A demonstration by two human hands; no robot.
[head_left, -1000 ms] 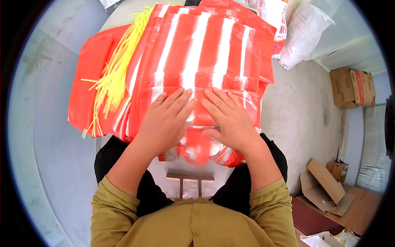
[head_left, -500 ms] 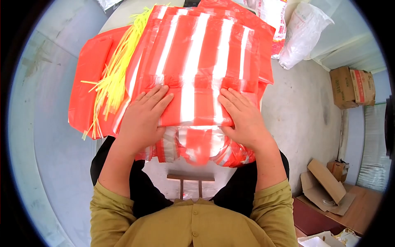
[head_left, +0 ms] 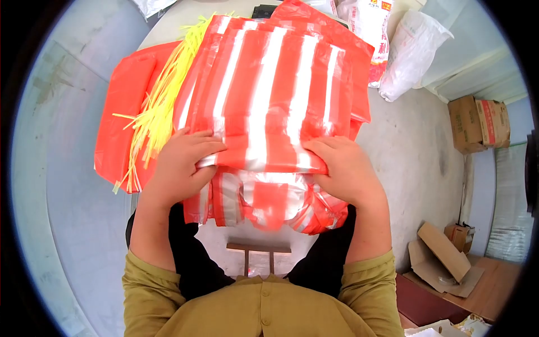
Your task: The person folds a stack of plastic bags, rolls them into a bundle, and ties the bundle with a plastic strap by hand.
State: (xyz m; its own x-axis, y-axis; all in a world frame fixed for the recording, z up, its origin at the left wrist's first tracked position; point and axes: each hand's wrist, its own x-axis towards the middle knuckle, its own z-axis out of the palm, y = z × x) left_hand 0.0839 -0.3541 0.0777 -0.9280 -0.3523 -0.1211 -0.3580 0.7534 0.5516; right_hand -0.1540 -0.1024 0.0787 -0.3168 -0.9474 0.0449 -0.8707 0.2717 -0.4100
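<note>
A stack of red plastic sheets with white stripes [head_left: 258,84] lies in front of me, its near edge folded. My left hand [head_left: 188,160] grips the left end of that edge between thumb and fingers. At the right end, my right hand [head_left: 339,165] pinches the same edge, thumb below and fingers on top. More crumpled striped plastic [head_left: 272,202] hangs below the fold, over the near side. Yellow strips [head_left: 165,101] lie in a bundle along the stack's left side, on plain red plastic [head_left: 123,106].
White sacks [head_left: 412,50] stand at the upper right. Cardboard boxes [head_left: 469,123] are by the right wall, and an opened carton [head_left: 441,261] lies on a brown surface [head_left: 497,281] at lower right. A wooden stool-like frame [head_left: 258,247] shows between my knees.
My hands have moved apart from the middle to the two ends of the near edge. Flat fingers have curled round the plastic, and the fold's near edge looks slightly lifted.
</note>
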